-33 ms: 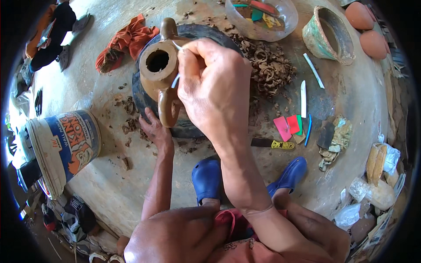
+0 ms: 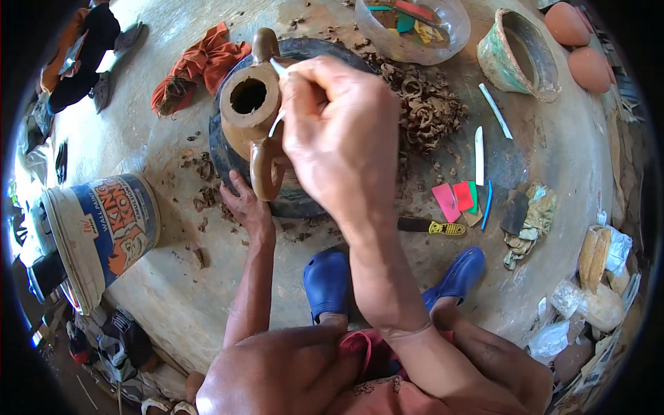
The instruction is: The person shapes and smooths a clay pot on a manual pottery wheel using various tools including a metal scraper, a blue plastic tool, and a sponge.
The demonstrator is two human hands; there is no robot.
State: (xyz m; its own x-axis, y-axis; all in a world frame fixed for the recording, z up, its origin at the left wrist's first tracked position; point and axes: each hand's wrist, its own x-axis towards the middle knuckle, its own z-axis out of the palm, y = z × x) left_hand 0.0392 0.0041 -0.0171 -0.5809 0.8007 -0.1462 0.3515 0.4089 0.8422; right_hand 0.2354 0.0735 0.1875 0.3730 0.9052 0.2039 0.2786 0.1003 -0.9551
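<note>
A brown clay pot [image 2: 238, 128] with a round open mouth, a spout-like knob [image 2: 264, 45] at the far side and a looped handle [image 2: 267, 181] at the near side stands on a dark round turntable [image 2: 223, 149]. My right hand [image 2: 339, 131] is closed in a pinch on a thin white strip-like tool [image 2: 278, 68], beside the pot's right side. One tip of the tool shows near the knob's base; whether it touches the clay I cannot tell. My left hand [image 2: 247, 206] lies with fingers apart at the turntable's near-left edge. My right hand hides the pot's right side.
Clay shavings [image 2: 432, 107] heap right of the turntable. Around lie an orange cloth [image 2: 207, 61], a plastic bowl [image 2: 453, 43], a green-stained pot [image 2: 501, 66], white strips [image 2: 479, 155], coloured pieces [image 2: 445, 202], a yellow-handled knife [image 2: 447, 228] and a paint bucket [image 2: 93, 238].
My right hand has shifted slightly to the right with the white tool, and more of the tool's tip shows. My left hand and the pot stay where they were.
</note>
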